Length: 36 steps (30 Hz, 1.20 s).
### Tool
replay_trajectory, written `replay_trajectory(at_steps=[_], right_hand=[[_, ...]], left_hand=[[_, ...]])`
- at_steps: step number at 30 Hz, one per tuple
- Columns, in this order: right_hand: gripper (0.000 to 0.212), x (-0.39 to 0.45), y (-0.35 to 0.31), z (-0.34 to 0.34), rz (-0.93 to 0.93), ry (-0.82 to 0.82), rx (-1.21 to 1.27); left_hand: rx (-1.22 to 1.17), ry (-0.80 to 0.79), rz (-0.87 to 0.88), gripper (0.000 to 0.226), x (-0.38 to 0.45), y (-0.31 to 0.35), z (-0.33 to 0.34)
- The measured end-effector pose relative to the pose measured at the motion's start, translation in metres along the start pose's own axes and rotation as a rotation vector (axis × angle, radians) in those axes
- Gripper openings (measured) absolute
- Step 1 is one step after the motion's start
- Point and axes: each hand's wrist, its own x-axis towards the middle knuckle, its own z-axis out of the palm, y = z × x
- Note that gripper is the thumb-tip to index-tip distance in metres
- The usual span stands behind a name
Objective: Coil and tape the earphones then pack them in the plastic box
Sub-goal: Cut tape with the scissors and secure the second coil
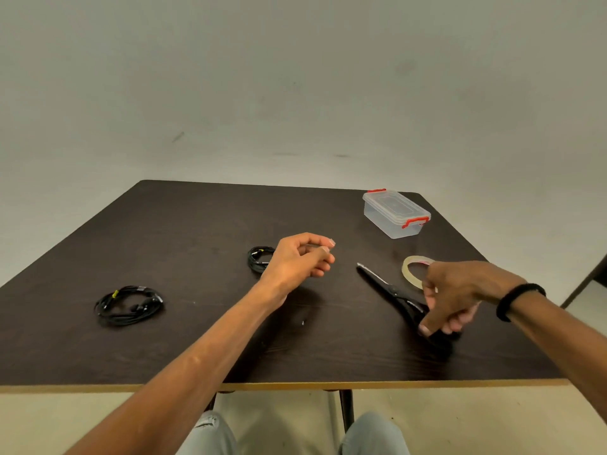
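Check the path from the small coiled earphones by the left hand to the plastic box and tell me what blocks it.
Nothing on the table lies between the small coil and the plastic box. But the box's lid is on, with its red clips apparently down, so that bars entry.

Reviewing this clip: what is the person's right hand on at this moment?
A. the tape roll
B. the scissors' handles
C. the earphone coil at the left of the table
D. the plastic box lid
B: the right hand is curled over the handle end of the black scissors, while the tape roll lies just behind it on the table.
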Motion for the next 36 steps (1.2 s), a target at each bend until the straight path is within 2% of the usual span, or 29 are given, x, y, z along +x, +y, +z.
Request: replay_trajectory(at_steps=[2,3,6,8,11,15,18,25,31,34,36], right_hand=[[0.048,-0.001,0.004,-0.005,-0.013,-0.062,0.081],[0.042,-0.001,0.004,-0.006,-0.04,-0.042,0.101],[0.027,0.009,-0.007,-0.005,-0.303,0.214,0.245],[0.023,0.017,-0.03,0.002,-0.495,0.315,0.563],[0.043,0.029,-0.068,0.011,-0.598,0.203,1.047],[0.06,0.044,-0.097,0.014,-0.622,0.136,1.296],[0.06,0.053,-0.109,0.017,-0.62,0.15,1.348],[0.036,0.068,-0.129,0.015,-0.628,0.265,1.395],[0.037,0.081,-0.154,0.011,-0.65,0.296,1.466],[0.032,0.093,-0.165,0.009,-0.643,0.348,1.448],[0.031,0.102,-0.17,0.007,-0.624,0.423,1.406]], left_hand=[[0.012,-0.016,0.019,0.014,-0.001,0.0,-0.006],[0.022,-0.021,0.032,0.014,0.0,0.0,-0.008],[0.055,-0.035,0.069,0.014,0.001,0.001,-0.013],[0.068,-0.047,0.086,0.014,0.001,0.003,-0.016],[0.098,-0.061,0.112,0.018,-0.001,0.007,-0.021],[0.126,-0.067,0.117,0.021,-0.003,0.008,-0.033],[0.139,-0.063,0.113,0.023,-0.004,0.007,-0.043],[0.158,-0.069,0.099,0.025,0.009,0.015,-0.063],[0.204,-0.056,-0.011,0.029,0.022,0.031,-0.095],[0.327,0.006,-0.015,0.025,0.028,0.03,-0.113],[0.518,0.133,0.027,0.015,0.033,0.022,-0.123]])
